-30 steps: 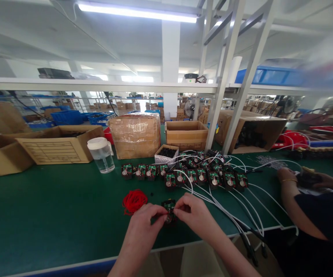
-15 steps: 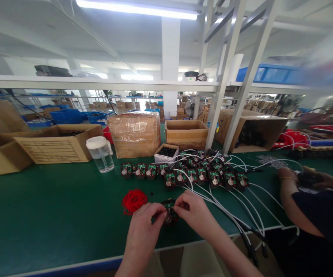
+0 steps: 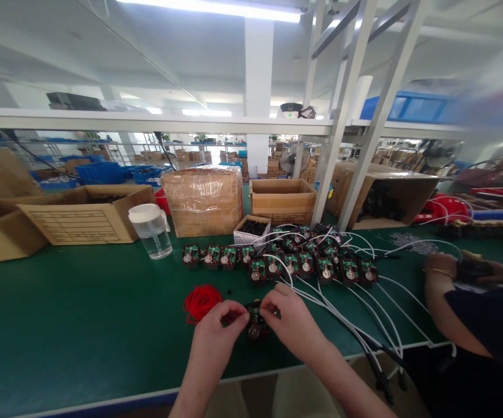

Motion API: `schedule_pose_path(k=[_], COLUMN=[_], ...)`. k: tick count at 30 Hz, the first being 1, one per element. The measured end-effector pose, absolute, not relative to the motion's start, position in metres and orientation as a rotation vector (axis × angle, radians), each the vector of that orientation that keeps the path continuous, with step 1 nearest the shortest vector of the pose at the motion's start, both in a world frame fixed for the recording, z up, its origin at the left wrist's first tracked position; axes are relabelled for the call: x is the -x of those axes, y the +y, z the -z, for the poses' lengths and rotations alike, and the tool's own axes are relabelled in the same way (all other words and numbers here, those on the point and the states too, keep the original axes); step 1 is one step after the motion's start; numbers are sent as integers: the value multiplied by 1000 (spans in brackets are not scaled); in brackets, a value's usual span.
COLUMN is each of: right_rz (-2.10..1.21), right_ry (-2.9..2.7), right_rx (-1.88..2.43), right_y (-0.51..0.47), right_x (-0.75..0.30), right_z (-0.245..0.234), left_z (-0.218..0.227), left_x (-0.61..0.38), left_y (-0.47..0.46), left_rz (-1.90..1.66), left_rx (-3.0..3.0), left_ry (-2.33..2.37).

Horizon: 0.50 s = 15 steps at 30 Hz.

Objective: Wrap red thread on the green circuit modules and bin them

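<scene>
The left hand [image 3: 219,331] and the right hand [image 3: 293,313] come in over a green table [image 3: 81,313], with a small black device [image 3: 254,330] lying between their fingertips. It has a green circuit board and a round metal part on its face; the round part sits at the end nearest the person, just right of the left hand's fingertips.

The left hand holds its thumb and forefinger in a narrow pinch at the left edge of the device. The right hand has thumb and forefinger likewise narrow at its upper right edge. What sits between either pair of tips is too small to see, so I cannot tell whether they grip a wire or only touch the device.

Just beyond the left hand, a little to its left, lies a loose bundle of red string [image 3: 202,303]. Farther beyond both hands stands a row of similar devices [image 3: 227,257], continuing to the right past the right hand. White cables [image 3: 342,322] run from beyond the right hand down along its right side to the table's near edge.

Beyond the row and left of the left hand stands a clear jug [image 3: 154,237] with a white lid. Straight beyond the hands, behind the row, is a small box [image 3: 245,238] of black parts, with a taped carton [image 3: 203,200] to its left. Well to the right of the right hand, a co-worker's hand [image 3: 441,266] is near a dark object [image 3: 473,270].
</scene>
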State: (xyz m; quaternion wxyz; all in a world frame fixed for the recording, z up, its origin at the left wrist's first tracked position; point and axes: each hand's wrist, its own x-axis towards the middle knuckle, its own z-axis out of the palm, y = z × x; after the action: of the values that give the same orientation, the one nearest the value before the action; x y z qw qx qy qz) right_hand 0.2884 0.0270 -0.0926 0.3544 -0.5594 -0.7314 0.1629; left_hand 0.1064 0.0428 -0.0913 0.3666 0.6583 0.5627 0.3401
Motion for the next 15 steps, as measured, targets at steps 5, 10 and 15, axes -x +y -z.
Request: schedule_pose_path(k=[5,10,15], right_rz=[-296,-165,-22], right_ry=[-1914,-1956,-2006], right_rx=[1435,1422,1436], right_y=[27,28,25], right_x=[-287,-285,-282], right_z=[101,109,111], left_z=[98,107,111], left_x=[-103,-103,-104], left_y=[49,49,50], left_rz=[-817,-917,-1019], left_rx=[-1704,-1865,-1952], left_ry=[1432,1443,1393])
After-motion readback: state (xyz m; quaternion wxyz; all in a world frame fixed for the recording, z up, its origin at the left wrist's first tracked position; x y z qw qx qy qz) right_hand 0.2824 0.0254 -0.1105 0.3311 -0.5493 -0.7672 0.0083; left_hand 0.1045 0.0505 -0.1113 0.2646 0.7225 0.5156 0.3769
